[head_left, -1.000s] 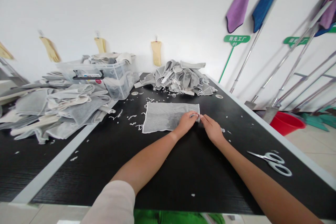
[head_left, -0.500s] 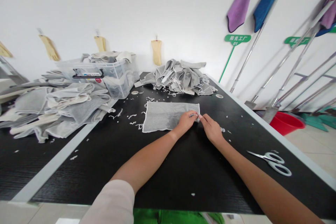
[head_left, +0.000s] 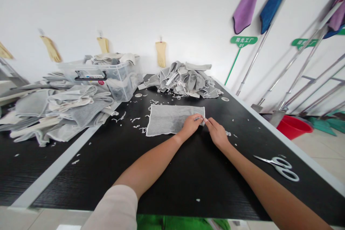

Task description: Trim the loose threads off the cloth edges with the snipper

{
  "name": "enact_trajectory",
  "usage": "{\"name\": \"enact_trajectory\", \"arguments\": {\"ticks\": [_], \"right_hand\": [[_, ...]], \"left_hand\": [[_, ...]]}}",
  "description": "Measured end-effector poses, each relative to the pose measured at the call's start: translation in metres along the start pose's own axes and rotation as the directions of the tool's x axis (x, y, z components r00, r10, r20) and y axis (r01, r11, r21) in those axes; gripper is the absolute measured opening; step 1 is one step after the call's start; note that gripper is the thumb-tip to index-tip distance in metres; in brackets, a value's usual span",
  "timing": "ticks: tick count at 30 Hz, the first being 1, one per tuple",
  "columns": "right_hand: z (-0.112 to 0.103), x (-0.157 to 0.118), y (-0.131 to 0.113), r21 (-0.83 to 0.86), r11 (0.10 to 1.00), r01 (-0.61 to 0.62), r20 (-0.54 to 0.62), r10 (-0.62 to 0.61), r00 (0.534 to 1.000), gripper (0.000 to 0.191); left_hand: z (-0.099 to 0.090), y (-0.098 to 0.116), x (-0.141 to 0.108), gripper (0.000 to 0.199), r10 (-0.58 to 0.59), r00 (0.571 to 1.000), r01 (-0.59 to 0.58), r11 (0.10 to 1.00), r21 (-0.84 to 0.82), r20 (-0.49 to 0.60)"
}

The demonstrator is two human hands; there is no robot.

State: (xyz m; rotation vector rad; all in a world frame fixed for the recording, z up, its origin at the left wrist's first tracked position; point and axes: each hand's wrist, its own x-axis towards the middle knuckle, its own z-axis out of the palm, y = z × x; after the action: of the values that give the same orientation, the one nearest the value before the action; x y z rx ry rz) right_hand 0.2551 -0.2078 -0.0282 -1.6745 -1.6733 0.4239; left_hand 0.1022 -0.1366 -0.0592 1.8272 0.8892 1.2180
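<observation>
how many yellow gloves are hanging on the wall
4: one glove at the left edge, cut off; a second right of it; a third partly hidden behind the filled bin; a fourth farther right.

Cloth (head_left: 164, 118) lies on the table (head_left: 161, 179); scissors (head_left: 275, 162) right; heaped cloths (head_left: 185, 81) behind; box (head_left: 111, 73) behind left.

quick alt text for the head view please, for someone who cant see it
A person's left-hand grip pinches the right edge of a white-edged gray cloth on a black table, with the right-hand grip at the same edge. Scissors lie to the right; a heap of cloths and a clear plastic box of cloths are farther back.
</observation>
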Motion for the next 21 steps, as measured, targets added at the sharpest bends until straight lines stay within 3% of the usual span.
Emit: {"name": "enact_trajectory", "arguments": {"ticks": [21], "right_hand": [[0.0011,0.0013,-0.0012,0.055,0.998,0.011,-0.022,-0.010,1.000,0.049]], "left_hand": [[-0.0016,0.0071,-0.0013,0.024,-0.017,1.000,0.016,0.999,0.034,0.027]]}}
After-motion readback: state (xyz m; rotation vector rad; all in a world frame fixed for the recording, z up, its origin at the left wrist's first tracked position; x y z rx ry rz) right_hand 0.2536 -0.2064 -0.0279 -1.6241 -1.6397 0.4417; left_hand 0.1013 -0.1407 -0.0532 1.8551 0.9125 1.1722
